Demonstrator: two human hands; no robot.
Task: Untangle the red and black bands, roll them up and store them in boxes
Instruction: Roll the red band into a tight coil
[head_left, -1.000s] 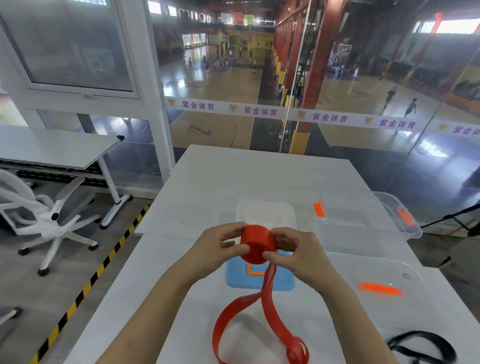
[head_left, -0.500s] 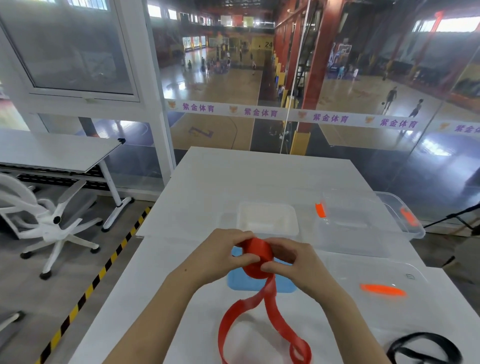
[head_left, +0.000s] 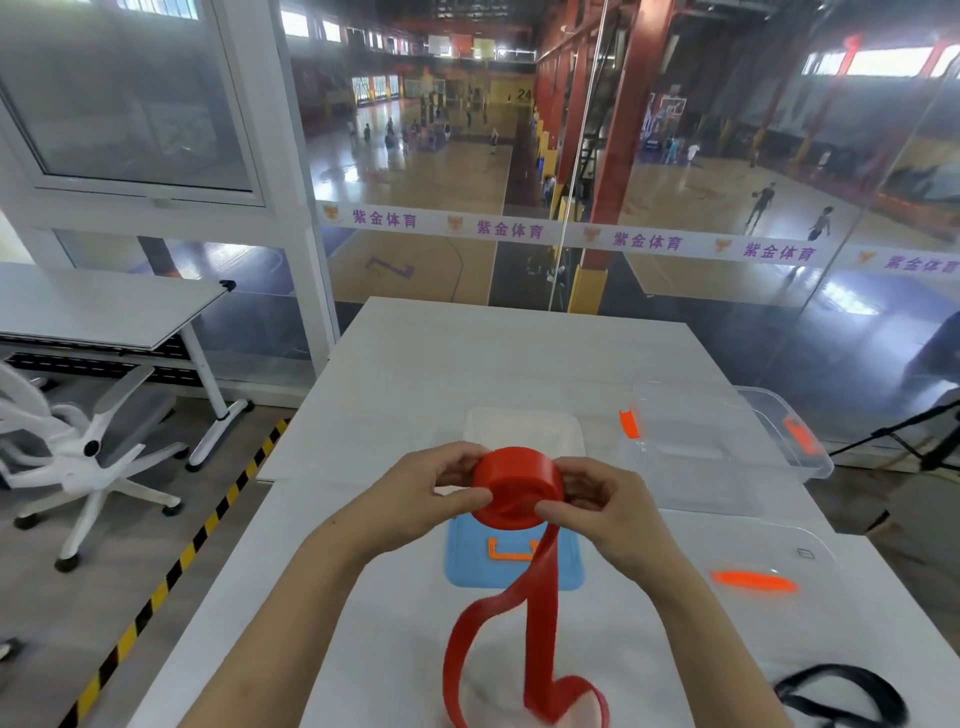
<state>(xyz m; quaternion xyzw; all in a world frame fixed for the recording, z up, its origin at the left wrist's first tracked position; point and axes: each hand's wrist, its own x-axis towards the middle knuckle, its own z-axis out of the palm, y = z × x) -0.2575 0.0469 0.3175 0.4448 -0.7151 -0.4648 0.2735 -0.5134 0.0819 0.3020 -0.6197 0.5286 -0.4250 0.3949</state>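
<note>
Red band (head_left: 519, 491), wound into a thick roll, is held up above the bench (head_left: 467, 364) between both hands, just over a blue lid (head_left: 467, 561) with an orange clip. The far side of the roll and most of the fingers behind it are hidden, so how many turns it has cannot be told. Its loose tail drops from the roll past the blue lid, loops on the bench surface toward the camera, and is cut off at the lower frame edge.

Left hand (head_left: 415, 493) is closed around the roll's left side, thumb pressed on the near face and fingers curled over the top rim. Right hand (head_left: 608, 504) grips the roll's right side, thumb and forefinger pinching where the tail leaves the roll.

Beyond the roll sits a white tray-like box (head_left: 524, 431), its near edge hidden by the roll and hands; whether it holds anything is hard to make out. To the right of the roll stands a clear box (head_left: 727, 441) with orange latches, its transparent walls faint against the white bench. Nearer than that box, right of the right hand, lies a clear lid (head_left: 753, 551) with an orange latch, barely distinguishable apart from that latch.

Black band (head_left: 841, 693) lies on the bench well to the right of the red tail, blurred and partly cut off by the lower edge.
</note>
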